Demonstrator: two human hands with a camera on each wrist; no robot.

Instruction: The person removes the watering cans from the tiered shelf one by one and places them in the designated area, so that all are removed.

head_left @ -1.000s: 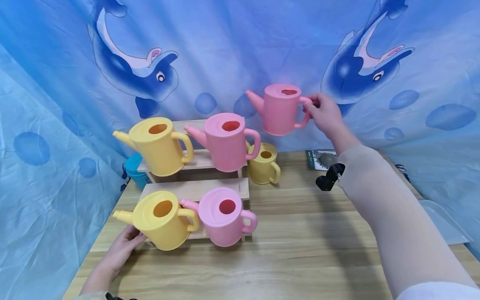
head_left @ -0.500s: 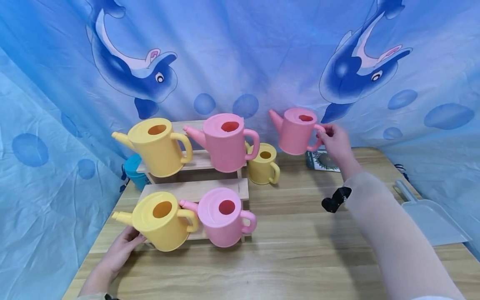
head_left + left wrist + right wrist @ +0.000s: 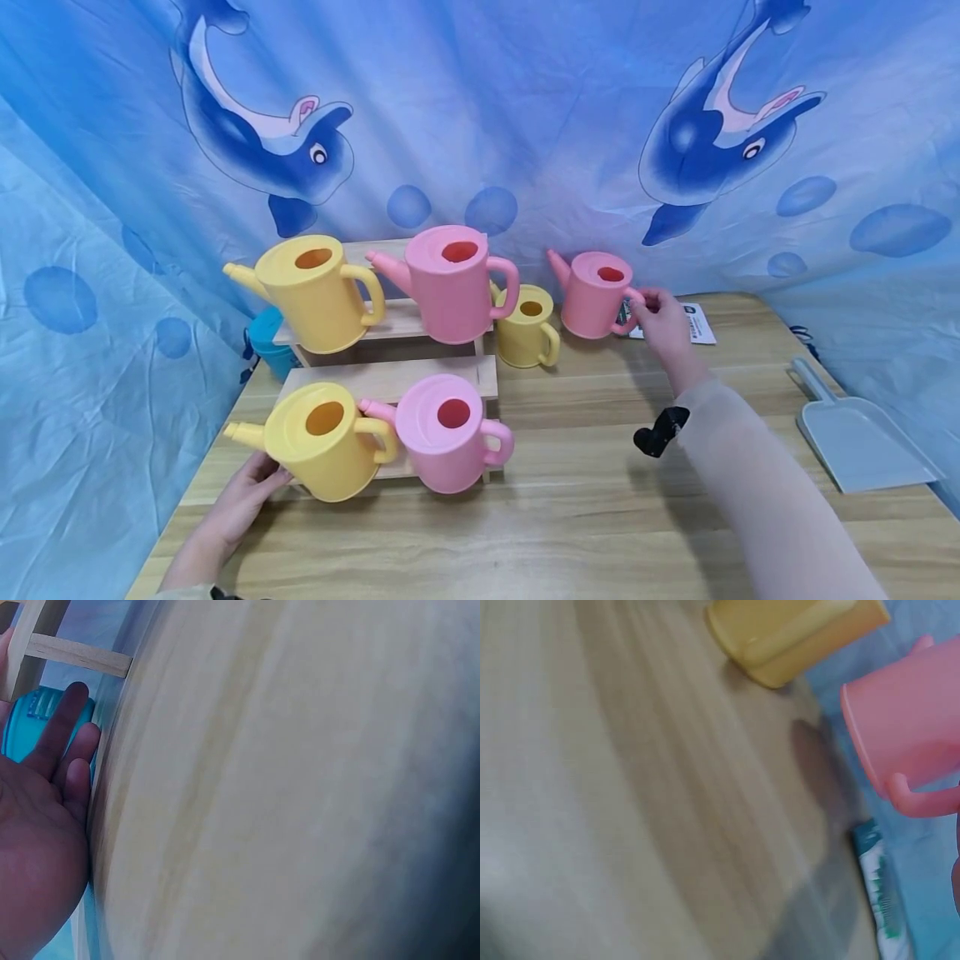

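Left grip (image 3: 240,498) and right grip (image 3: 664,323) are over the worktop (image 3: 540,542), left touching the rack (image 3: 390,381), how open I can't tell, right pinching a pink can (image 3: 588,304), in the air by a yellow can (image 3: 519,335), by its handle (image 3: 624,327).

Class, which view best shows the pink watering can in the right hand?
The head view: the pink watering can shows its spout, body, top opening and most of its handle, held in the right hand. The right wrist view shows only part, cut off by the frame's right edge; the left wrist view misses it.
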